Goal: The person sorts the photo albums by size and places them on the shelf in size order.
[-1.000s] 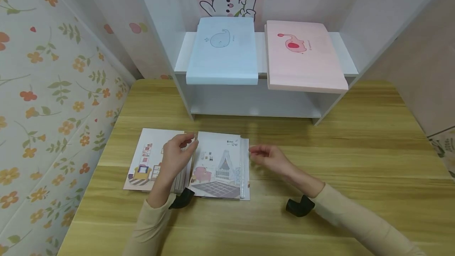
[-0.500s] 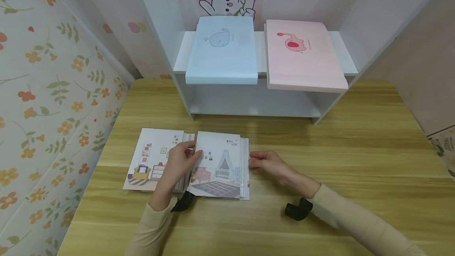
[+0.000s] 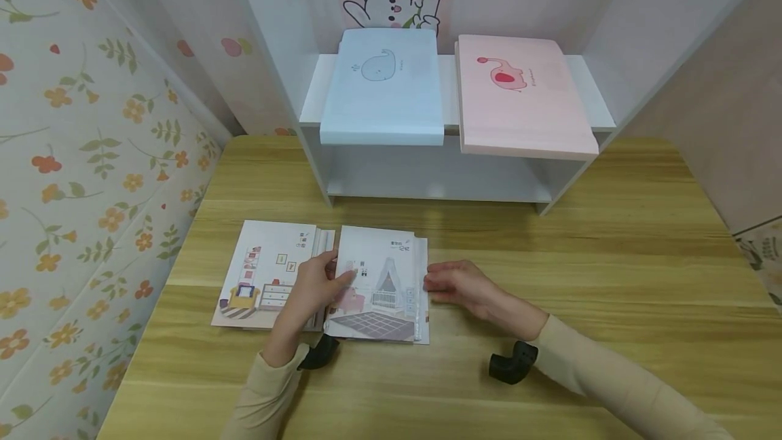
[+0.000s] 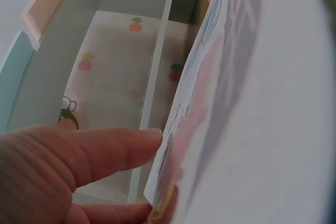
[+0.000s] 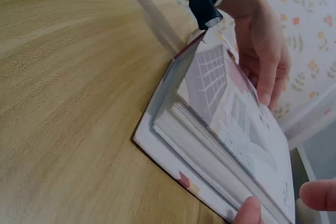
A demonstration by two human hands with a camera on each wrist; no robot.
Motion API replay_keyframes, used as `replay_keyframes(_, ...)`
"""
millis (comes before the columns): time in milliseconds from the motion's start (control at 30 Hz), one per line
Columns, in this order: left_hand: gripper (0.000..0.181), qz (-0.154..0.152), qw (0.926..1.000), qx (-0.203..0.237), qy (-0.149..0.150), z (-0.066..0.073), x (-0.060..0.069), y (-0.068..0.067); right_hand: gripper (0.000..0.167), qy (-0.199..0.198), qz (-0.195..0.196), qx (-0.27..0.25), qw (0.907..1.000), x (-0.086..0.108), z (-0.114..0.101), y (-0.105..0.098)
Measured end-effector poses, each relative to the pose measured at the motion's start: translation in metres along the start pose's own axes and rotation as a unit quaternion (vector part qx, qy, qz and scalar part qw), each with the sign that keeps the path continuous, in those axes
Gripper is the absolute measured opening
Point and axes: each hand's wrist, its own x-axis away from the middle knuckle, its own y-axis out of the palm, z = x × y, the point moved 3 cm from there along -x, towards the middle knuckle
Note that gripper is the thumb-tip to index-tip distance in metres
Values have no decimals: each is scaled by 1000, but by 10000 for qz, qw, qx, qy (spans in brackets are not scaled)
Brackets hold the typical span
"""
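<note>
A white picture book with a cot and a pink animal on its cover (image 3: 381, 324) lies on the table. My left hand (image 3: 314, 290) pinches its left edge, thumb on the cover; the left wrist view has this hand (image 4: 79, 161) close to the book (image 4: 273, 87). At the right edge is my right hand (image 3: 467, 287), fingers loosely bent. In the right wrist view a fingertip (image 5: 248, 211) touches the book's page edges (image 5: 194, 140), the thumb standing apart. A second white book (image 3: 244, 263) lies to the left, partly behind the left hand.
Behind the books stands a white shelf (image 3: 440, 172), holding a light blue box (image 3: 391, 100) and a pink box (image 3: 525, 114) side by side on its upper board. A floral cloth (image 3: 91, 189) hangs at the left.
From above the gap between the books, my left hand has moved right and nearer the front, onto the right book's left edge. My right hand has moved slightly left against the other edge.
</note>
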Motion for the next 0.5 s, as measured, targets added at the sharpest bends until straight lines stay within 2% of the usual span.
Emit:
replay_keyframes(133, 42, -8, 9999, 86, -81, 0, 0, 2, 44, 100, -29, -442, 9990, 0, 0, 0)
replay_keyframes(267, 40, -47, 9997, 173, -139, -1, 0, 2, 44, 139, -12, -617, 9980, 0, 1, 0)
replay_keyframes(500, 38, -112, 9995, 232, -187, -3, 1, -2, 41, -26, 126, -296, 9995, -2, 0, 0)
